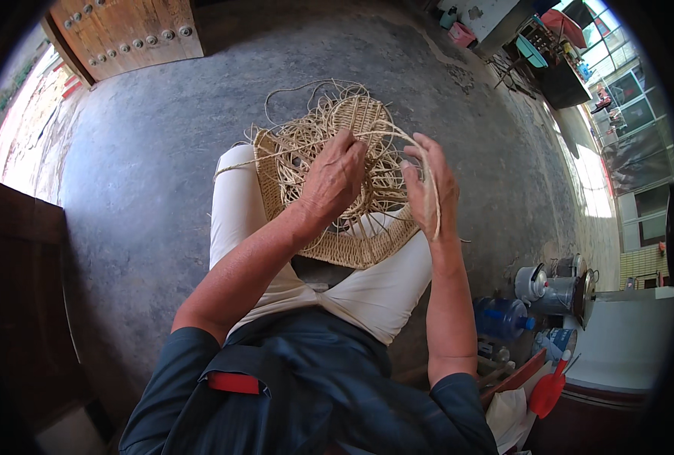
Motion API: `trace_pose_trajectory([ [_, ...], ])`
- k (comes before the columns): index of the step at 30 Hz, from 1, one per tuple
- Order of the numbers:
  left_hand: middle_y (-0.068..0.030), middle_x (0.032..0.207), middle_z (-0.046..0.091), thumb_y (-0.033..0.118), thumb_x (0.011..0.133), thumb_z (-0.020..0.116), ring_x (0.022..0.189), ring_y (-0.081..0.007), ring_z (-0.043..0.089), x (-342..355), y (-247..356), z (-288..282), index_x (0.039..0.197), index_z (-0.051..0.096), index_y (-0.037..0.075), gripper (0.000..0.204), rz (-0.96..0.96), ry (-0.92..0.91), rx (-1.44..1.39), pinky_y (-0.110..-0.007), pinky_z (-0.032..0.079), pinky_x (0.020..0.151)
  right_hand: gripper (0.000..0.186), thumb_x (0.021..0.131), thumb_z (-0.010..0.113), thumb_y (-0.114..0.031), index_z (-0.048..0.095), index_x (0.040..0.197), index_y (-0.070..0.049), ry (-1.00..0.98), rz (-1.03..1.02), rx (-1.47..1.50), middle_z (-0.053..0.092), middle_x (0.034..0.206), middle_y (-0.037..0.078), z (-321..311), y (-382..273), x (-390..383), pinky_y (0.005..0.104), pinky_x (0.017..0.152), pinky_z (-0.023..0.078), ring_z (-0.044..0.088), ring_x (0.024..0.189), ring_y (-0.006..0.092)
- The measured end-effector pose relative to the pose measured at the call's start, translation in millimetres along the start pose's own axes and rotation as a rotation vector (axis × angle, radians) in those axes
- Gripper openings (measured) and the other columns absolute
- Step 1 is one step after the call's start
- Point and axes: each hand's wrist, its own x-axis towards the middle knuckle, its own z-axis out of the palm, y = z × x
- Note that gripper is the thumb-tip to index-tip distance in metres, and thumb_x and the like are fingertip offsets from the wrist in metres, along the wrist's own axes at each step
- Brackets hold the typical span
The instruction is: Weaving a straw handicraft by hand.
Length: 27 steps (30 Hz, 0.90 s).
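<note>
A half-woven straw basket (361, 252) rests across my lap between my knees, its braided wall curving round the near side. Many loose straw cords (307, 163) tangle inside it, and a flat woven piece (358, 112) shows at the far side. My left hand (337, 168) is closed over the work, pinching a straw cord whose tail (238, 165) stretches left past my knee. From there a cord arcs over to my right hand (435, 186), which is raised at the right with curled fingers, the cord running between thumb and fingers and down along the wrist.
Grey concrete floor (147, 167) surrounds me. At the far left stands a studded wooden door (128, 38). To my right are a blue water jug (501, 317), a metal kettle (530, 283), a large pot (561, 296) and a red plastic scoop (547, 393).
</note>
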Motion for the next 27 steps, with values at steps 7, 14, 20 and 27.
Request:
trace_pose_trajectory([
  [7, -0.0189, 0.103, 0.058, 0.006, 0.098, 0.065, 0.098, -0.0380, 0.060, -1.9, -1.5, -0.8, 0.106, 0.065, -0.001, 0.010, 0.043, -0.004, -0.044, -0.048, 0.052, 0.086, 0.068, 0.104, 0.069, -0.007, 0.038, 0.163, 0.006, -0.204, 0.087, 0.208, 0.075, 0.129, 0.019, 42.7, 20.7, 47.5, 0.0341, 0.098, 0.057, 0.073, 0.112, 0.0224],
  [14, -0.0151, 0.095, 0.058, 0.009, 0.092, 0.070, 0.099, -0.0361, 0.057, -2.4, -2.5, -4.1, 0.099, 0.064, 0.002, 0.012, 0.045, 0.025, -0.063, -0.047, 0.052, 0.086, 0.064, 0.101, 0.071, -0.013, 0.046, 0.157, 0.008, -0.268, 0.154, 0.287, 0.075, 0.097, 0.011, 39.1, 11.3, 58.4, 0.0332, 0.082, 0.055, 0.069, 0.088, 0.0149],
  [20, -0.0137, 0.095, 0.060, 0.009, 0.091, 0.071, 0.101, -0.0356, 0.058, -3.8, -7.1, -3.8, 0.097, 0.064, 0.001, 0.012, 0.063, 0.001, -0.074, -0.046, 0.052, 0.088, 0.051, 0.100, 0.071, -0.014, 0.057, 0.146, 0.001, -0.135, 0.106, 0.211, 0.075, 0.085, 0.011, 31.9, 1.2, 46.0, 0.0403, 0.075, 0.055, 0.071, 0.077, 0.0228],
  [27, -0.0165, 0.104, 0.058, 0.009, 0.098, 0.064, 0.102, -0.0367, 0.062, 0.5, 5.3, -15.6, 0.103, 0.062, 0.002, 0.009, -0.082, -0.061, -0.118, -0.047, 0.053, 0.089, 0.034, 0.105, 0.062, -0.010, 0.057, 0.137, -0.002, 0.148, 0.018, 0.151, 0.077, 0.090, 0.010, 24.0, -17.5, 9.0, 0.0410, 0.087, 0.058, 0.076, 0.086, 0.0266],
])
